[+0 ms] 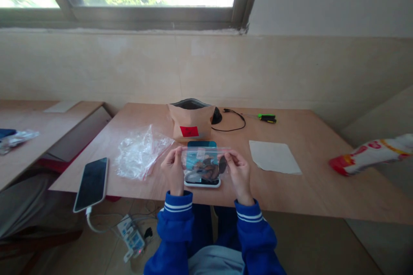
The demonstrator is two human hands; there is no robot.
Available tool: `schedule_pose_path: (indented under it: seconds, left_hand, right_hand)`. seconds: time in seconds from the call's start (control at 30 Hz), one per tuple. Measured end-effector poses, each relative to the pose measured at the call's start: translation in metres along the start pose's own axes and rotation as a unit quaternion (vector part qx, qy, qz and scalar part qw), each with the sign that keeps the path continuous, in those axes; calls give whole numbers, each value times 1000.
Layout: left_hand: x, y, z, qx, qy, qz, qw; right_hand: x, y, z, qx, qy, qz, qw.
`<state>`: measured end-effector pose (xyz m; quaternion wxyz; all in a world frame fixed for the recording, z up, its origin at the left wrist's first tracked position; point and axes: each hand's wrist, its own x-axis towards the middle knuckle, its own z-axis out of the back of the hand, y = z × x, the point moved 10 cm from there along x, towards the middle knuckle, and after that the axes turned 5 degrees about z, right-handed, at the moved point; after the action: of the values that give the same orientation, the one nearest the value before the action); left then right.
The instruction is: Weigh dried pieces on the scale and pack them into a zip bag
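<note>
Stretched between my two hands is a clear zip bag (pixel 206 167) with brown and dark pieces inside, too unclear to name. My left hand (pixel 173 168) pinches its upper left corner, and my right hand (pixel 238 171) pinches the upper right one. Under the bag, partly covered by it, lies a device with a teal and dark face (pixel 197 144) and a white lower edge. Just behind stands an open brown paper pouch (pixel 192 116) with a red label. A heap of clear plastic bags (pixel 137 154) lies to the left of my left hand.
A phone (pixel 92 182) on a white cable overhangs the front left edge. To the right are a white paper sheet (pixel 273 157) and a red-white bottle (pixel 371 154). A black cable (pixel 237 124) and green-black screwdrivers (pixel 267 117) lie at the back. A power strip (pixel 131 234) is on the floor.
</note>
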<state>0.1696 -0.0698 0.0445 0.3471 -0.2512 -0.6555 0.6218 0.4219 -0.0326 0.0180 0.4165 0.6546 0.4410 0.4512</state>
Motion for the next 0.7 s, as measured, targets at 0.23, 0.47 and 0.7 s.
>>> schedule_pose_path:
  seconds: [0.23,0.47,0.7]
  left_hand:
    - [1,5,-26,-59,138,22,989]
    - [-9,20,-42,-134,175,80,972]
    - [-17,4,-30,-59,89,52,993]
  right_hand:
    - [-5,6,14,-15,-98,-6,995]
    - [-4,14,-1,-4,-32,49,998]
    - [-9,-3,-22,-79,114,-6,990]
